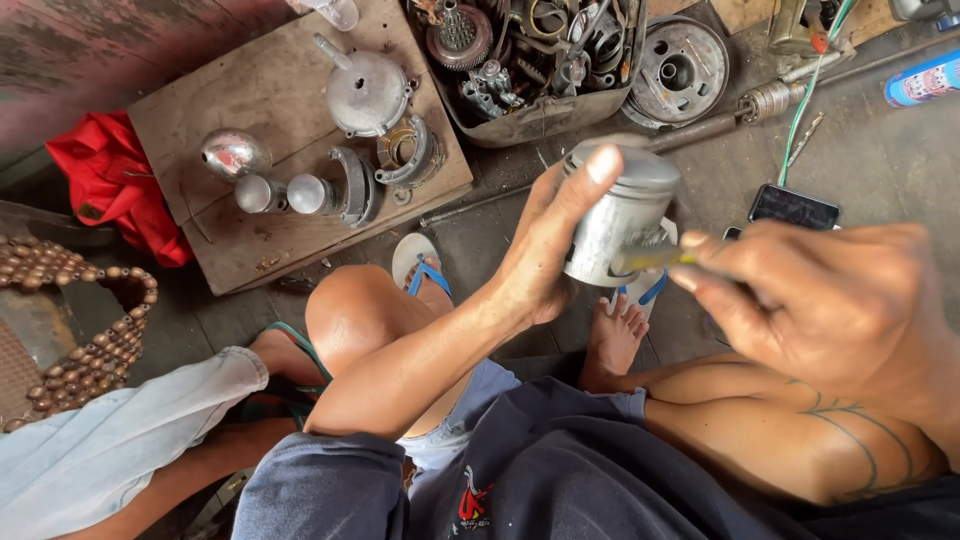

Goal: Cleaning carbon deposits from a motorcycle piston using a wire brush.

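Holding a grey metal piston [618, 215] at centre frame, the left hand [545, 250] wraps its skirt, thumb up over the crown; long axis roughly upright, tilted slightly right. Right hand [820, 300] sits just right of it, fingers pinched together on a thin yellowish tool [650, 258] whose tip touches the piston's lower side wall. Wooden board [270, 100] with engine parts lies upper left, well apart. Tray of parts [540, 115] at top centre.

A wooden board [270, 110] lies on the floor [880, 140] at far left, with metal engine parts [368, 92] on it. Right of it sits a tray [545, 115] holding more parts; a phone [795, 207] lies farther right.
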